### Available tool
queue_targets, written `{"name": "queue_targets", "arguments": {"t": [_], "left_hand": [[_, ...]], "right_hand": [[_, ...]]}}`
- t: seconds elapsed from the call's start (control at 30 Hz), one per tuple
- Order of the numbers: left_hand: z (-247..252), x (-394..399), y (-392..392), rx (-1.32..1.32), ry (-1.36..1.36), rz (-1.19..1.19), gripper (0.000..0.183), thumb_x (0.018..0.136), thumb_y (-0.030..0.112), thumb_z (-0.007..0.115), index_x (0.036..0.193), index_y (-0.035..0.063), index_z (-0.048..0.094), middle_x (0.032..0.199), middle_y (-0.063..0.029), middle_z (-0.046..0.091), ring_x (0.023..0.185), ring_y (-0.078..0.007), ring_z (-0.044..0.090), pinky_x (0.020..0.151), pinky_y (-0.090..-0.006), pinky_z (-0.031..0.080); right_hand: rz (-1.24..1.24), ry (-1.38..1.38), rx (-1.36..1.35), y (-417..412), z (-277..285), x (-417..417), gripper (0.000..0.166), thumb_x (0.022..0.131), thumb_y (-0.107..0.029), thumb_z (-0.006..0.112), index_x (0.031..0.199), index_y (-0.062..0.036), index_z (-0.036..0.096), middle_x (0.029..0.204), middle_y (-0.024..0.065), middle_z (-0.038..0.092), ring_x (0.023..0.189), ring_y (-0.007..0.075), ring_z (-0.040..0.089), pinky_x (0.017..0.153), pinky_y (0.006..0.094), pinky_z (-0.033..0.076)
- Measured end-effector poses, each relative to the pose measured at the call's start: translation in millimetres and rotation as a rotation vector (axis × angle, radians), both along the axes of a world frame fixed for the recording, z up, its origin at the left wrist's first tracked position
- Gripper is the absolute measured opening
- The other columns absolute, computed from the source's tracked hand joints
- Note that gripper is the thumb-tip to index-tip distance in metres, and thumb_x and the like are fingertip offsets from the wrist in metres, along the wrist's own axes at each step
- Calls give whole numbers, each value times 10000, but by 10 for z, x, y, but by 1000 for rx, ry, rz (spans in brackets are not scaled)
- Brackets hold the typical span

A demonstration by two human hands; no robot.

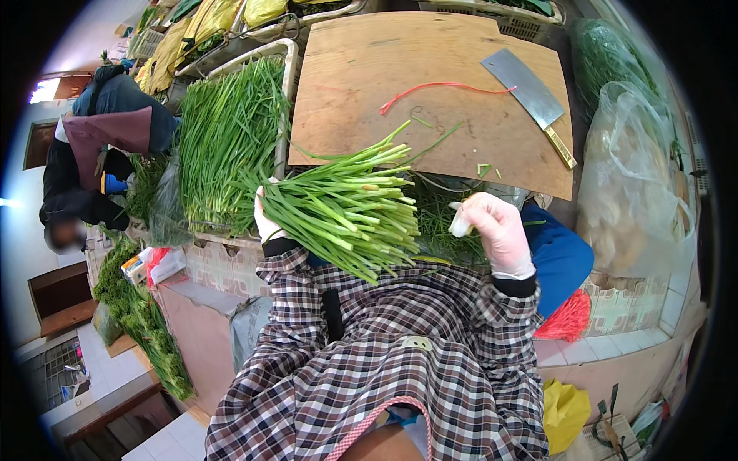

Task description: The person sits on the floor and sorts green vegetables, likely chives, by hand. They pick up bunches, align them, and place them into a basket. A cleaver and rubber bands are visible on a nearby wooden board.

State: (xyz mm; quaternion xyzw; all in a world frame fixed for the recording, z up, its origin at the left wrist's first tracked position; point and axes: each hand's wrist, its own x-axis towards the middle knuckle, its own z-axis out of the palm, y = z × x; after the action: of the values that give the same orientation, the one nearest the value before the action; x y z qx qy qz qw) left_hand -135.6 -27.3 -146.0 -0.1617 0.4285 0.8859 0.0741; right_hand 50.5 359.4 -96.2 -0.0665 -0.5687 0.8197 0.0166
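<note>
My left hand (268, 213), in a pale glove, grips a thick bunch of green garlic chives (351, 210), its cut stem ends fanned towards the right. To the right of the stems, apart from them, my gloved right hand (494, 230) is raised with bent fingers; a whitish bit shows at its fingertips, and whether it is glove or something held I cannot tell. Beyond the bunch lies a wooden board (357, 63) bearing a cleaver (524, 89), a red plastic tie (438, 86) and some green scraps (487, 170).
A plastic crate of chives (230, 138) stands beside the board's left edge. Translucent bags (622, 190) are at the right. Loose greens (441, 213) lie below the board. Red plastic strands (568, 317) hang at lower right. Another person (109, 138) bends over at far left.
</note>
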Motion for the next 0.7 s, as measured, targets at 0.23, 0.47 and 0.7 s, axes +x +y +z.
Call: {"name": "queue_targets", "arguments": {"t": [0.23,0.47,0.7], "left_hand": [[-22,-10,-8,-8,13,-52,297,933,318,502,969,60,645,919,-76,680,841,-235,648,782,-383,534],[-21,-28,-18,-49,-36,-53,302,931,322,495,992,61,634,948,-85,669,893,-263,631,827,-418,516],[-51,-11,-5,-66,-58,-6,323,939,329,478,996,55,640,973,-93,672,889,-256,636,815,-405,522]], "right_hand": [[-334,265,713,-253,58,-166,169,608,-19,757,746,-90,690,773,75,673,656,229,610,649,326,489],[-189,708,1055,-422,180,-536,163,652,-108,663,812,-126,637,816,57,636,759,267,604,678,371,493],[-259,712,1039,-364,237,-632,131,676,-57,637,795,-111,655,815,33,646,808,250,603,697,360,489]]}}
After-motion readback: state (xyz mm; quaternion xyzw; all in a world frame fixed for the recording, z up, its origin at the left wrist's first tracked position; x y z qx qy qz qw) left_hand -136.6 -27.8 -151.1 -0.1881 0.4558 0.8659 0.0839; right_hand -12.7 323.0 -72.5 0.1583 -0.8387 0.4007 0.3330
